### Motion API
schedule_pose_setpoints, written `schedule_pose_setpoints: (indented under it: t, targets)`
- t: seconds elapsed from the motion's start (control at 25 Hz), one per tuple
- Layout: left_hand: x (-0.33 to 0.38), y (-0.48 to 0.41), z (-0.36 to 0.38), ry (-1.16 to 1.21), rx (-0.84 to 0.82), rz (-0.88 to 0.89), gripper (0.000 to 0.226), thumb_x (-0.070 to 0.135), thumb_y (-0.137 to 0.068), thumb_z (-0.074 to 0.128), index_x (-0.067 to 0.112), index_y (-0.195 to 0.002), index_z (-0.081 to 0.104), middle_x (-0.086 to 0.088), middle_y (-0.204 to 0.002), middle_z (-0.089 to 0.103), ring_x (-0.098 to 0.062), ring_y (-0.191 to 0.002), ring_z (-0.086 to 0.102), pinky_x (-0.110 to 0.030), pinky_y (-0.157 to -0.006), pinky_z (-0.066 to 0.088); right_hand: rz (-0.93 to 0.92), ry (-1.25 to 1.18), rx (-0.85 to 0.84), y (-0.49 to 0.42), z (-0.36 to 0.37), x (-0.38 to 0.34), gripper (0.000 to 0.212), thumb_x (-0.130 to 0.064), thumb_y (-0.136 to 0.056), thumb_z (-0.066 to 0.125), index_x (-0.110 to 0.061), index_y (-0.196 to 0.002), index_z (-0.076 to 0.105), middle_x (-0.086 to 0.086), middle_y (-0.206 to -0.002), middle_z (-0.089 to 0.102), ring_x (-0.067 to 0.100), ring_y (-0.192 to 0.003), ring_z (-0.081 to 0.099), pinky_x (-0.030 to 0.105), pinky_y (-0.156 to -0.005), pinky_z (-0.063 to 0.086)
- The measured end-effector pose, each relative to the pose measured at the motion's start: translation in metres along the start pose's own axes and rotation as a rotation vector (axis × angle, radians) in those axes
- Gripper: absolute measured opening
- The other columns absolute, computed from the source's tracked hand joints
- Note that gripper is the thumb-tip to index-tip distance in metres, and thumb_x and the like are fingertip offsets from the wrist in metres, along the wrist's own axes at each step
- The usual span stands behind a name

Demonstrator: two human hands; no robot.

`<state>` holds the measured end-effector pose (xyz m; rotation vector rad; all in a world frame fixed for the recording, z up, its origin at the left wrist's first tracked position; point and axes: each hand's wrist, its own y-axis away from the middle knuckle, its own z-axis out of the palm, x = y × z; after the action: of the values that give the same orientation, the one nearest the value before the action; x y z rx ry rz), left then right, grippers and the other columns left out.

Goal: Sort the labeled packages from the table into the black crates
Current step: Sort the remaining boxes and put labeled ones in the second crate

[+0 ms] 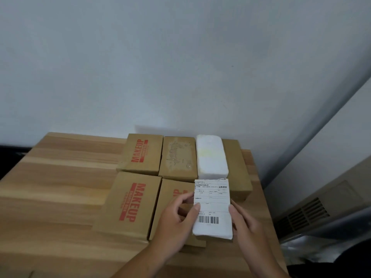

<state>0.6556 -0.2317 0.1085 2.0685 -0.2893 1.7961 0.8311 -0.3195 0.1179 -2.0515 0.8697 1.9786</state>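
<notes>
We hold one white labeled package (211,209) pinched between left hand (176,223) and right hand (244,223); six more packages crowd the wooden table (60,187), no crates visible.

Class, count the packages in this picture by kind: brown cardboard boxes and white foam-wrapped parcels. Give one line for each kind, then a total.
Brown cardboard boxes: 5 (three printed MAKEUP, one with torn tape, one plain)
White foam-wrapped parcels: 2 (one on the table, one labeled, held in both hands)
Total: 7

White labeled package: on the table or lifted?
Lifted. Both the left hand and right hand hold the package, label up, above the boxes.
</notes>
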Motion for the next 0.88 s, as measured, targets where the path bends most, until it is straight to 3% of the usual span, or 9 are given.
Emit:
schedule_pose_setpoints:
  t: [0.08, 0.32, 0.48, 0.76, 0.88]
  targets:
    - [-0.005, 0.008, -0.015, -0.017, 0.035, 0.011, 0.03, 0.029, -0.098, 0.068, 0.037, -0.127, 0.065, 0.014, -0.111, 0.075, -0.005, -0.092, 0.073, -0.025, -0.073, 0.059, 0.014, 0.028, -0.064, 0.005, 0.014, 0.001, 0.025, -0.038, -0.092, 0.072, -0.044, -0.116, 0.069, -0.016, -0.109, 0.077, -0.002, -0.096, 0.072, 0.017, -0.067, 0.058]
    - [-0.007, 0.041, -0.059, 0.027, 0.189, -0.032, 0.028, 0.024, -0.099, 0.067, 0.038, -0.123, 0.069, 0.016, -0.106, 0.076, -0.006, -0.092, 0.073, -0.031, -0.072, 0.062, -0.016, 0.089, -0.214, 0.006, 0.057, 0.0, 0.03, -0.027, -0.085, 0.081, -0.035, -0.112, 0.073, -0.018, -0.106, 0.077, 0.0, -0.098, 0.072, 0.02, -0.065, 0.059]
    - [-0.013, 0.069, -0.086, 0.056, 0.389, -0.044, 0.03, 0.018, -0.098, 0.067, 0.037, -0.12, 0.071, 0.015, -0.11, 0.076, -0.005, -0.097, 0.07, -0.023, -0.075, 0.058, -0.032, 0.078, -0.391, 0.006, 0.096, -0.002, 0.026, -0.025, -0.085, 0.081, -0.032, -0.108, 0.075, -0.018, -0.1, 0.079, 0.001, -0.092, 0.074, 0.014, -0.062, 0.057]
    - [-0.029, 0.127, -0.192, 0.025, 0.631, -0.06, 0.028, 0.026, -0.1, 0.064, 0.046, -0.118, 0.068, 0.019, -0.108, 0.074, -0.002, -0.095, 0.068, -0.018, -0.07, 0.055, -0.042, 0.134, -0.631, 0.044, 0.221, -0.008, 0.024, -0.021, -0.087, 0.079, -0.033, -0.107, 0.072, -0.021, -0.099, 0.077, 0.0, -0.085, 0.075, 0.018, -0.063, 0.057]
    - [-0.042, 0.143, -0.253, 0.033, 0.687, -0.069, 0.025, 0.029, -0.099, 0.065, 0.046, -0.117, 0.069, 0.019, -0.103, 0.075, -0.002, -0.092, 0.069, -0.021, -0.069, 0.057, 0.016, 0.141, -0.683, 0.058, 0.287, -0.012, 0.022, -0.014, -0.087, 0.079, -0.024, -0.106, 0.072, -0.011, -0.097, 0.08, 0.007, -0.079, 0.077, 0.017, -0.056, 0.056]
